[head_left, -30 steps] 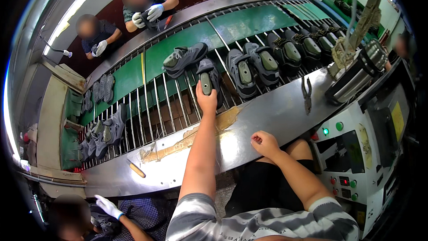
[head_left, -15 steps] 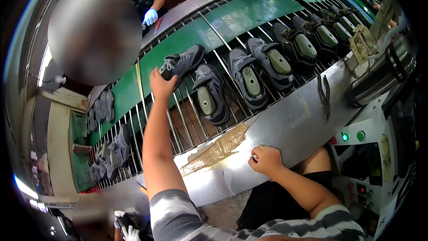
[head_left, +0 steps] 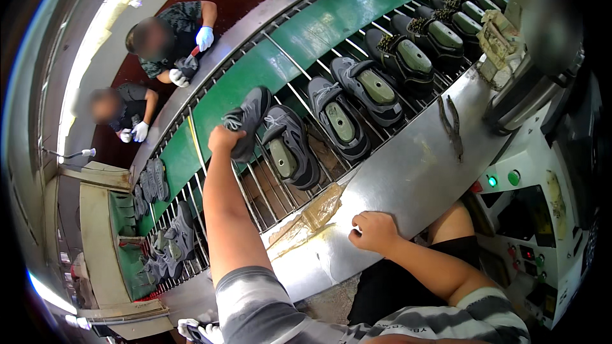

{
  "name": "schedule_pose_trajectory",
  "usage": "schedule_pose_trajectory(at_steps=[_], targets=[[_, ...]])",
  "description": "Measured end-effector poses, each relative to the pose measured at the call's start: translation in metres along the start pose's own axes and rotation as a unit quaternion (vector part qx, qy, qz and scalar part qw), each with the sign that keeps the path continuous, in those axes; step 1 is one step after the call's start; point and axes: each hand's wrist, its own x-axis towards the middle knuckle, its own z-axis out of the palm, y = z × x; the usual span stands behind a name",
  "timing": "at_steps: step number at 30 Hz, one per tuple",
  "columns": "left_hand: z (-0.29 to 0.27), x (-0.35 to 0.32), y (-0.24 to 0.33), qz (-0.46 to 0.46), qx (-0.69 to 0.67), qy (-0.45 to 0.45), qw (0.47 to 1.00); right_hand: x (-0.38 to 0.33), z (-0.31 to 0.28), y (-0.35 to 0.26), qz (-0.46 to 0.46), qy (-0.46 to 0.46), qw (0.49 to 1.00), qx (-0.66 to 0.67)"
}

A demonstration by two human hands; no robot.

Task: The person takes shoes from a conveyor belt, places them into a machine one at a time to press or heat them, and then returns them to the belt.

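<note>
My left hand (head_left: 226, 139) reaches out over the roller rack and is closed on one end of a grey lace-up shoe (head_left: 256, 107). That shoe lies tilted, its far end over the green belt (head_left: 293, 51). Beside it on the bars stands another grey shoe (head_left: 298, 146) with an olive-green last in its opening. Two more lasted grey shoes, a nearer one (head_left: 347, 124) and a farther one (head_left: 376, 99), follow to the right. My right hand (head_left: 376, 232) rests on the metal ledge (head_left: 414, 181) with curled fingers; whether they hold anything is hidden.
Pliers (head_left: 451, 129) and brown tape (head_left: 309, 216) lie on the ledge. A steel cylinder (head_left: 526, 99) and a control panel (head_left: 519, 216) stand at right. Darker shoes (head_left: 408, 54) line the rack; grey shoes (head_left: 182, 232) sit at left. Gloved co-workers (head_left: 169, 44) work across the line.
The held shoe has turned, its far end now pointing more directly away from me. The view has shifted, bringing more co-workers into sight. My right hand stays on the ledge, fingers curled.
</note>
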Motion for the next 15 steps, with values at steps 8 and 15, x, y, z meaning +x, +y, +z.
schedule_pose_trajectory(at_steps=[8, 15], targets=[[-0.022, -0.127, -0.113, -0.079, -0.324, -0.084, 0.939, -0.004, 0.007, -0.002, 0.020, -0.034, 0.999, -0.030], [-0.063, -0.385, -0.189, -0.129, -0.581, -0.188, 0.781, -0.038, 0.003, 0.002, 0.158, -0.125, 0.950, 0.237]])
